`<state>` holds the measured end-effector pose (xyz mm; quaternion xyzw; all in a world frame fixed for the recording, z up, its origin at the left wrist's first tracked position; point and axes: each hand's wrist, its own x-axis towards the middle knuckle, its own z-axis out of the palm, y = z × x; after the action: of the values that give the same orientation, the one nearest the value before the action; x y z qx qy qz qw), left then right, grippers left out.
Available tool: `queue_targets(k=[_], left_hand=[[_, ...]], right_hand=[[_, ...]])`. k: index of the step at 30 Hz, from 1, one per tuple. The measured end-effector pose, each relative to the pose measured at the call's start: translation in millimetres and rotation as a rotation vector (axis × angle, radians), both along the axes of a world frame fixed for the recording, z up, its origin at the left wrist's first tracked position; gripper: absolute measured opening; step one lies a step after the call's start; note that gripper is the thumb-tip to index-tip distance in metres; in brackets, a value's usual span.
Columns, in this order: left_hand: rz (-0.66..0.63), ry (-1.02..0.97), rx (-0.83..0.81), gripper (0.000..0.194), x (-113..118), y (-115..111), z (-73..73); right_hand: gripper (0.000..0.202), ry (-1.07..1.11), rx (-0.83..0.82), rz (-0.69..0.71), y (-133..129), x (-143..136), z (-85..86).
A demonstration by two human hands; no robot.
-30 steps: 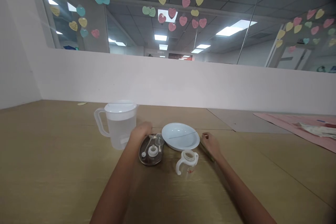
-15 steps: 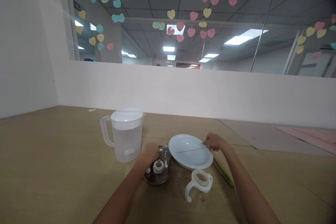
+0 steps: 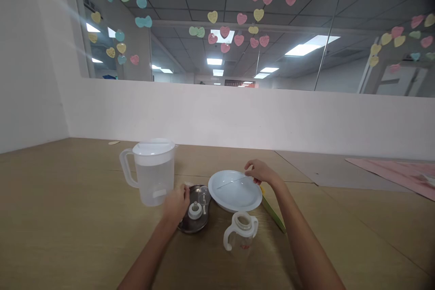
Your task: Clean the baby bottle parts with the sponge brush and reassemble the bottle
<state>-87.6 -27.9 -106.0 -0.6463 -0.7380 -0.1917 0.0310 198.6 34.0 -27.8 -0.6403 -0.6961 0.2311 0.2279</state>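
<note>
My right hand (image 3: 260,172) pinches one end of a thin stick (image 3: 231,182) that reaches across the white plate (image 3: 253,201). At the left rim of a dark metal tray (image 3: 190,226), my left hand (image 3: 176,205) has its fingers closed; a small whitish thing shows by the fingertips, too unclear to name. In the tray lie a bottle teat with a white collar (image 3: 195,210) and a clear domed cap (image 3: 204,195). A clear baby bottle with white handles (image 3: 243,231) stands uncapped in front of the plate. A long green stalk (image 3: 274,215) with a yellow end lies under my right wrist.
A lidded clear plastic jug (image 3: 154,176), with what looks like water in it, stands left of the tray. A pink cloth (image 3: 390,172) lies on the grey mat (image 3: 306,165) at the right. A white wall with a window runs behind the wooden table (image 3: 68,208).
My left hand has drawn back from over the tray to its left rim. My right hand has lifted slightly, and the stick has tilted with it. The view has shifted right.
</note>
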Motion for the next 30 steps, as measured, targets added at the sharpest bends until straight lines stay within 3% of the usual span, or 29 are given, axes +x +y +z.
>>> queue_targets(k=[3,6,8,11,14,20,25,30], left_hand=[[0.024,-0.035,0.033,0.038,0.3,-6.9,7.8],[0.004,-0.212,0.154,0.037,2.6,-10.2,13.9],[-0.097,-0.440,0.273,0.038,7.8,-10.2,16.3],[-0.363,-0.748,0.354,0.040,20.0,-9.5,18.7],[-0.541,-0.894,0.295,0.041,31.0,-11.8,21.5],[-0.687,-1.020,0.218,0.038,39.6,-21.5,23.8],[-0.826,-1.109,0.139,0.027,46.1,-19.6,13.6],[-0.970,-1.373,0.076,0.022,54.5,-11.2,0.4]], right_hand=[[0.020,0.009,0.000,-0.007,-0.1,-2.4,-0.7],[0.020,0.009,0.006,-0.017,-0.3,-3.4,-2.1],[0.020,0.012,0.015,-0.022,-1.1,-4.7,-2.1],[0.021,0.014,0.027,-0.031,-2.5,-7.6,-0.9],[0.020,0.006,0.033,-0.038,-3.8,-9.4,0.3],[0.018,-0.006,0.052,-0.043,-10.3,-9.6,1.5],[0.019,-0.001,0.092,-0.031,-14.2,-17.0,4.0],[0.021,-0.018,0.089,0.005,-12.6,-24.0,1.5]])
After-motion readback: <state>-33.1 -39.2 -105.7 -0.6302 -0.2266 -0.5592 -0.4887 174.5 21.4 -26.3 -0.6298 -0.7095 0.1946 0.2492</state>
